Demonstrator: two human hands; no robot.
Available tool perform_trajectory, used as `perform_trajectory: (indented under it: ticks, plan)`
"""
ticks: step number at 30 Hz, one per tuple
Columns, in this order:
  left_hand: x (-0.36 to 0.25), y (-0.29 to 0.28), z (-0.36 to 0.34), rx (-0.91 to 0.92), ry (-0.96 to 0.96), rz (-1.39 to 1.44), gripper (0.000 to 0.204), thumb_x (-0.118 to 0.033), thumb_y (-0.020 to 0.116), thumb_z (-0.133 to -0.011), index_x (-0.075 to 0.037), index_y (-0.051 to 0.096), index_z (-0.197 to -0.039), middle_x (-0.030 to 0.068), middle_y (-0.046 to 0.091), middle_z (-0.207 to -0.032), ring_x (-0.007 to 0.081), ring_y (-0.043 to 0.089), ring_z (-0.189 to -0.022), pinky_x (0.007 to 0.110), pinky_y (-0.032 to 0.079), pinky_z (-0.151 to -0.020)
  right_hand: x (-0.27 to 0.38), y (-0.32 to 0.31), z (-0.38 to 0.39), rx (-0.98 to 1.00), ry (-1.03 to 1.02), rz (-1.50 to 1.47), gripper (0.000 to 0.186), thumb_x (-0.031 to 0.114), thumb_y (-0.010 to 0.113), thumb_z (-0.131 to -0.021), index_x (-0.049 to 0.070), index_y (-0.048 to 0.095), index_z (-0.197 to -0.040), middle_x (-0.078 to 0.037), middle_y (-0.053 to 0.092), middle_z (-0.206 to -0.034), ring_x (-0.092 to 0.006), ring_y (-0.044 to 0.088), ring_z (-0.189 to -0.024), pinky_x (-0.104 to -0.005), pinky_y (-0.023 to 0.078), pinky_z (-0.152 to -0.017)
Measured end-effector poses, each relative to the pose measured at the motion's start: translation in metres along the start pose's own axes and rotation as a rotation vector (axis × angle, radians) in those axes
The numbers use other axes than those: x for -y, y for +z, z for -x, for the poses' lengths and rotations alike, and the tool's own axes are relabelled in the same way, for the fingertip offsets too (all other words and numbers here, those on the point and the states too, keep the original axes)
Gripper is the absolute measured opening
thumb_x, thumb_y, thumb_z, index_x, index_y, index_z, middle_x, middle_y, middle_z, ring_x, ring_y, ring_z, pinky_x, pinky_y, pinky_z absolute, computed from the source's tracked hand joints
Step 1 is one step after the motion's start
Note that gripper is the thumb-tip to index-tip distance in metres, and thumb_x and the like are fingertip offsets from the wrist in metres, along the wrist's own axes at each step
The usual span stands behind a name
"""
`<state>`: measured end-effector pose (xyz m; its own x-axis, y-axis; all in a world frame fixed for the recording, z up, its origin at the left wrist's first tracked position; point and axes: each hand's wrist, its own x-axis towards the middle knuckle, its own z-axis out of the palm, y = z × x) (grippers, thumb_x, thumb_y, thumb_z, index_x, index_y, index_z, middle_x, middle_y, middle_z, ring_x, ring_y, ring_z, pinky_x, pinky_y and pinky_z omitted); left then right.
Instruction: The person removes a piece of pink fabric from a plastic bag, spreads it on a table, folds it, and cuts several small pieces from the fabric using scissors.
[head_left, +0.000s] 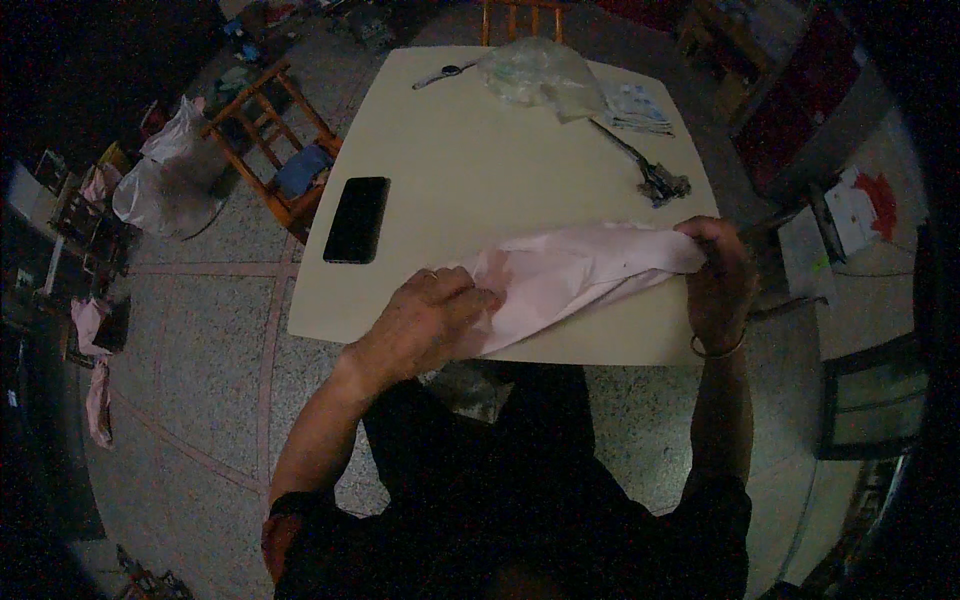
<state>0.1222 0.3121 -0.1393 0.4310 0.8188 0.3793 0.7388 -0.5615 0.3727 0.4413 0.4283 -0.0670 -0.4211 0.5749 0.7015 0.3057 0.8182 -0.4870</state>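
Note:
A piece of thin, pale pink material (pixel 570 280), folded and creased, stretches across the near part of the cream table (pixel 420 150). My left hand (pixel 430 315) is closed on its left end, and some fingers show faintly through the sheet. My right hand (pixel 715 280) grips the right end, with fingers wrapped round its upper edge. A black phone (pixel 356 220) lies at the left of the tabletop, beyond my left hand. Above my right hand lies a dark, long-handled object with a bunched end (pixel 660 185), too dim to identify.
At the table's far side are a clear plastic bag (pixel 535 75), folded papers (pixel 637 110) and a watch-like item (pixel 445 75). A wooden chair (pixel 260 140), white sacks (pixel 170 185) and pink pieces (pixel 92 330) are at the left. A dark red cabinet (pixel 790 100) stands at the right.

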Motion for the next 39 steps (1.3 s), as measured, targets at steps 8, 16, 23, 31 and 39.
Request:
perform_trajectory:
  ticks: [8, 16, 23, 31, 39]
  plan:
    - [-0.011, 0.006, -0.011, 0.131, -0.2, 0.071, 0.067, -0.017, 0.075, -0.076, -0.014, 0.047, -0.136, 0.0195, 0.051, -0.115, 0.0365, 0.058, -0.093, 0.045, 0.052, -0.082, -0.002, 0.008, 0.003, -0.019, 0.011, 0.016, 0.036, -0.013, 0.046, -0.069, 0.002, 0.059, -0.099, -0.012, 0.063, -0.095, -0.0226, 0.061, -0.088, -0.0315, 0.05, -0.079]
    - [-0.008, 0.01, -0.028, 0.305, -0.381, 0.031, 0.06, -0.018, 0.068, -0.081, -0.01, 0.044, -0.135, 0.0245, 0.031, -0.142, 0.043, 0.052, -0.117, 0.046, 0.052, -0.091, 0.003, 0.006, 0.009, 0.013, 0.046, -0.023, 0.023, -0.006, 0.054, -0.078, 0.002, 0.06, -0.099, -0.012, 0.063, -0.095, -0.0226, 0.061, -0.089, -0.0318, 0.049, -0.079]
    - [0.025, 0.002, -0.014, -0.068, -0.169, 0.031, 0.03, -0.007, 0.059, -0.085, -0.004, 0.06, -0.115, 0.0181, 0.054, -0.127, 0.0357, 0.052, -0.119, 0.044, 0.05, -0.093, -0.016, -0.004, 0.021, -0.067, 0.069, 0.017, 0.027, -0.006, 0.06, -0.076, 0.004, 0.06, -0.102, -0.007, 0.06, -0.097, -0.0181, 0.058, -0.089, -0.0303, 0.049, -0.076]
    - [0.042, -0.04, -0.012, -0.348, -0.172, -0.068, 0.012, -0.007, 0.066, -0.081, -0.006, 0.069, -0.092, 0.0096, 0.066, -0.104, 0.0289, 0.06, -0.1, 0.038, 0.046, -0.089, -0.043, -0.028, 0.035, -0.097, 0.161, 0.144, 0.022, 0.006, 0.058, -0.085, 0.006, 0.06, -0.106, -0.006, 0.061, -0.102, -0.0192, 0.057, -0.095, -0.0323, 0.05, -0.076]
    - [0.02, -0.079, -0.002, -0.464, -0.484, 0.379, 0.011, -0.01, 0.074, -0.079, -0.004, 0.073, -0.088, 0.008, 0.067, -0.09, 0.0179, 0.062, -0.085, 0.031, 0.048, -0.078, -0.018, -0.016, 0.022, -0.041, 0.187, -0.056, 0.02, 0.008, 0.054, -0.087, 0.004, 0.059, -0.106, -0.003, 0.06, -0.098, -0.0144, 0.056, -0.088, -0.0245, 0.048, -0.067]
